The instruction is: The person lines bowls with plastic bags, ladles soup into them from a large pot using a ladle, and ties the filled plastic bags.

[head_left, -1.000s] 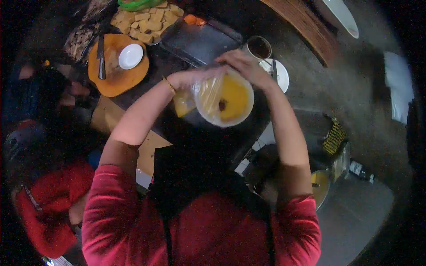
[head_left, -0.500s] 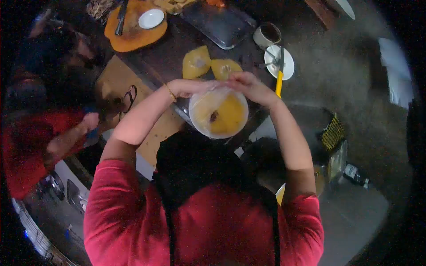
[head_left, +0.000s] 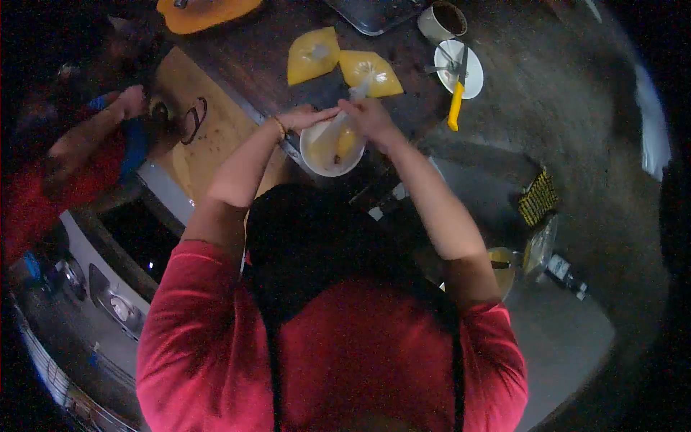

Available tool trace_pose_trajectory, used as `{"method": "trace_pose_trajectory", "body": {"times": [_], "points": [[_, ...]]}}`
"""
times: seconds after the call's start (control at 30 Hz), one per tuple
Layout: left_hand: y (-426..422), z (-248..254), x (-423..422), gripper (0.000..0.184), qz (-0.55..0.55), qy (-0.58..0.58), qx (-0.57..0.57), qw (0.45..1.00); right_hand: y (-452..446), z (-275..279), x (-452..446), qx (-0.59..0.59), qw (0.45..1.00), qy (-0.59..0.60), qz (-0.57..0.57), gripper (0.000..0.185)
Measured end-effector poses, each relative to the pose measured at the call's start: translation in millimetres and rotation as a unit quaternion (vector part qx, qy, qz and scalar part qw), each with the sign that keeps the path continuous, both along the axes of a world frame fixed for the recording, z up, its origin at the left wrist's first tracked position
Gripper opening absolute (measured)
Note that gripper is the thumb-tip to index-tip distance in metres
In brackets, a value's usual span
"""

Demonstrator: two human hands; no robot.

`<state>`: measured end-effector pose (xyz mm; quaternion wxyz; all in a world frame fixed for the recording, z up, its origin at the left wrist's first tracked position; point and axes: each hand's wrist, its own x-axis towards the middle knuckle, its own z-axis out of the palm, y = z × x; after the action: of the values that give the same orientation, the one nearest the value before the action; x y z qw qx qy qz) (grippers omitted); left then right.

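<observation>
My left hand (head_left: 306, 119) and my right hand (head_left: 368, 119) come together at the far rim of a white bowl (head_left: 314, 167). Between their closed fingers they pinch the gathered top of a clear plastic bag (head_left: 330, 137), which hangs down into the bowl. Something yellow shows in the bowl through the film, with a small dark spot near it. Just beyond my hands lie two filled yellow plastic bags, a left one (head_left: 312, 57) and a right one (head_left: 373, 74) with a twisted top. My fingertips are partly blurred.
A yellow-handled knife (head_left: 456, 104) rests across a white saucer (head_left: 471, 78) at right, near a cup (head_left: 441, 23) of dark contents. A dark tray (head_left: 374, 14) and an orange board (head_left: 205, 13) lie at the back. Another person's hand (head_left: 131, 101) is at left.
The camera view has shifted, so the table things appear higher. My hands have drawn closer together, and the film over the bowl is now gathered at their fingers.
</observation>
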<state>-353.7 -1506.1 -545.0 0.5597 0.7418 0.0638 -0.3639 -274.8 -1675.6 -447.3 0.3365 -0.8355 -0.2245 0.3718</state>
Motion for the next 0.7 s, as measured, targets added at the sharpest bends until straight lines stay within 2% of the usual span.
{"method": "trace_pose_trajectory", "body": {"times": [0.07, 0.1, 0.13, 0.17, 0.2, 0.23, 0.27, 0.3, 0.37, 0.4, 0.47, 0.5, 0.53, 0.57, 0.6, 0.63, 0.67, 0.7], "points": [[-11, 22, 8, 0.063, 0.080, 0.039, 0.171, 0.981, -3, -5, 10, 0.064, 0.983, 0.146, -0.086, 0.034], [-10, 18, 7, 0.063, 0.083, 0.038, 0.172, 0.981, -4, -7, 13, 0.065, 0.984, 0.145, -0.083, 0.034], [-7, 13, 4, 0.058, -0.017, -0.083, 0.244, 0.966, -5, -11, 16, 0.107, 0.972, 0.174, -0.113, 0.032], [-5, 11, 3, 0.062, -0.117, -0.201, 0.309, 0.922, -5, -15, 19, 0.149, 0.957, 0.203, -0.142, 0.032], [-6, 24, 1, 0.062, -0.116, -0.202, 0.313, 0.921, -4, -18, 22, 0.152, 0.957, 0.202, -0.139, 0.032], [-13, 37, -7, 0.065, 0.035, -0.249, 0.258, 0.933, -4, -21, 24, 0.145, 0.954, 0.211, -0.156, 0.031], [-24, 50, -15, 0.068, 0.183, -0.290, 0.194, 0.919, -4, -24, 27, 0.138, 0.950, 0.220, -0.173, 0.030], [-38, 58, -24, 0.068, 0.181, -0.290, 0.196, 0.919, -4, -29, 32, 0.140, 0.950, 0.220, -0.174, 0.030], [-72, 72, -43, 0.072, 0.189, -0.335, 0.305, 0.871, -5, -39, 39, 0.133, 0.951, 0.221, -0.172, 0.029], [-85, 77, -49, 0.072, 0.186, -0.334, 0.305, 0.872, -3, -36, 39, 0.134, 0.950, 0.223, -0.174, 0.029], [-101, 82, -54, 0.063, 0.235, -0.371, 0.318, 0.840, 3, -29, 41, 0.165, 0.919, 0.297, -0.197, 0.025], [-101, 73, -55, 0.063, 0.231, -0.374, 0.318, 0.840, 4, -33, 38, 0.169, 0.919, 0.296, -0.200, 0.025], [-100, 58, -55, 0.061, 0.263, -0.357, 0.270, 0.855, 7, -37, 34, 0.189, 0.907, 0.305, -0.218, 0.023], [-98, 63, -53, 0.059, 0.295, -0.339, 0.221, 0.866, 12, -33, 29, 0.209, 0.896, 0.314, -0.235, 0.021], [-96, 68, -52, 0.059, 0.296, -0.340, 0.221, 0.865, 15, -28, 24, 0.209, 0.896, 0.313, -0.235, 0.021], [-94, 72, -53, 0.054, 0.319, -0.380, 0.216, 0.841, 15, -24, 16, 0.155, 0.957, 0.188, -0.160, 0.020], [-92, 86, -53, 0.048, 0.342, -0.416, 0.211, 0.816, 15, -14, 7, 0.095, 0.991, 0.059, -0.080, 0.020], [-91, 98, -54, 0.048, 0.343, -0.411, 0.212, 0.818, 15, -3, -4, 0.092, 0.991, 0.065, -0.079, 0.020]]}}
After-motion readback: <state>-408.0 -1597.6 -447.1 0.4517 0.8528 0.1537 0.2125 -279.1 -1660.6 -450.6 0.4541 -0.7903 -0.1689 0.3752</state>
